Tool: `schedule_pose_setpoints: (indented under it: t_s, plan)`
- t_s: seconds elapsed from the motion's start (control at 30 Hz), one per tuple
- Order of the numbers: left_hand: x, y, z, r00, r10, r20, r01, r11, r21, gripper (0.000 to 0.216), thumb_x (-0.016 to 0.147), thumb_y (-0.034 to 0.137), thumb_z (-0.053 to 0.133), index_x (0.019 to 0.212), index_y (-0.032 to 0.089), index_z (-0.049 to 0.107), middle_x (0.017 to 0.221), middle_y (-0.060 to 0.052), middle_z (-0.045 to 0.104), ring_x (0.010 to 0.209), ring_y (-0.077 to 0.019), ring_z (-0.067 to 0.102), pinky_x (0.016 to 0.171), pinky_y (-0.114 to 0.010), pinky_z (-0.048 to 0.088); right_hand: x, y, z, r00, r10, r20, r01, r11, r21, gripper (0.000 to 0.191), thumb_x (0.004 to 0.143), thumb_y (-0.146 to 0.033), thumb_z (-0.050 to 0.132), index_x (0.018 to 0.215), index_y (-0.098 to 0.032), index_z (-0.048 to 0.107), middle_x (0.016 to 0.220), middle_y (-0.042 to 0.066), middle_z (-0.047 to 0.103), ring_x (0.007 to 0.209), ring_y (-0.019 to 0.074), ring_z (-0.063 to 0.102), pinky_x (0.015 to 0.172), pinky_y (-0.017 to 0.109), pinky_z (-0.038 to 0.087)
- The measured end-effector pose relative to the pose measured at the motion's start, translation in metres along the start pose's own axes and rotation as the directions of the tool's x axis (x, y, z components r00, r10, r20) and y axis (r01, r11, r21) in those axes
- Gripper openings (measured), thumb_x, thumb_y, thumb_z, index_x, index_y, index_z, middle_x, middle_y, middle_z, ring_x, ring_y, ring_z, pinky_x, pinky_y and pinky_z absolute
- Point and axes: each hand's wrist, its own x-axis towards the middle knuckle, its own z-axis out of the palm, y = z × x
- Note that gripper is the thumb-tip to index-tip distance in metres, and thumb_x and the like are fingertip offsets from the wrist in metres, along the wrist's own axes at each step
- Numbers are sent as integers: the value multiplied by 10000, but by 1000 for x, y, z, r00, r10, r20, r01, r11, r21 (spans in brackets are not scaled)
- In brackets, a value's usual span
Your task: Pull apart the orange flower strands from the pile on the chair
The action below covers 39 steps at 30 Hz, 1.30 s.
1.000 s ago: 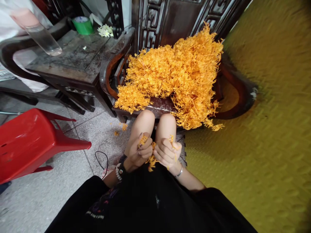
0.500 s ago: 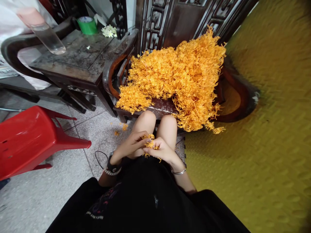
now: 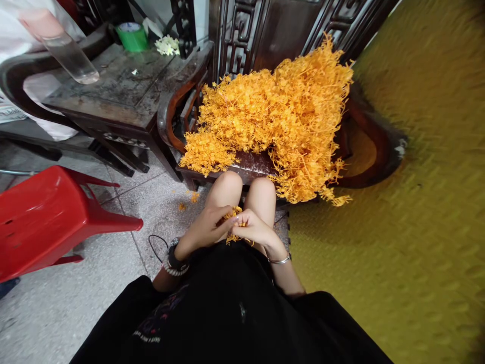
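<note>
Over my lap, my left hand (image 3: 207, 225) and my right hand (image 3: 253, 226) meet with their fingertips together. Both have their fingers closed on a small clump of orange flower-like strands (image 3: 233, 237), which pokes out above and below the fingers. The fingers hide the middle of the clump. In front of my knees, a large heap of the same orange flower-like strands (image 3: 276, 111) covers most of a dark wooden chair seat (image 3: 253, 164). A smaller bunch (image 3: 206, 154) lies at the heap's left front corner.
A red plastic stool (image 3: 49, 212) stands on the tiled floor at left. Behind it, a dark wooden side table (image 3: 117, 86) bears a bottle (image 3: 70, 58), green tape (image 3: 132, 38) and pale flowers (image 3: 167, 45). Yellow matting (image 3: 379, 263) lies at right. Orange scraps (image 3: 194, 196) dot the floor.
My fingers have shifted slightly around the orange clump, and my right fingers are curled in more. The heap on the chair looks the same; the view has tilted a little.
</note>
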Motion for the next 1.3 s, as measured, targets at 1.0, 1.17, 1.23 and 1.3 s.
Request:
schedule_pose_setpoints:
  t_s: [1.0,1.17,1.23,1.3]
  plan:
    - [5,-6,46,864,-454,-215,76,542,-837,372,790,520,659,753,166,550,493,76,413,411,-46,336,408,-192,236,-5,-16,16,827,-151,-542,413,818,402,173,868,-347,526,752,-221,550,788,7,495,693,140,490,727,268,475]
    - [7,-2,39,877,-406,-258,70,637,-767,400,829,532,601,698,164,521,504,75,389,428,-41,310,425,-190,225,-11,-13,11,824,-257,-505,409,887,216,167,883,-326,566,792,-225,661,1280,26,564,1229,215,492,1085,355,342]
    - [8,-2,37,909,-363,-206,100,668,-738,397,840,532,585,707,162,526,500,72,402,432,-47,328,432,-192,241,-13,-13,9,844,-298,-445,422,882,210,203,889,-370,564,781,-233,668,1361,17,538,1310,240,445,1128,411,304]
    - [9,-5,36,942,-315,-111,145,685,-714,384,835,533,587,760,157,562,502,67,434,437,-55,356,441,-197,260,-15,-13,8,856,-325,-403,423,887,185,220,893,-404,561,792,-245,675,1405,7,518,1343,248,425,1151,449,278]
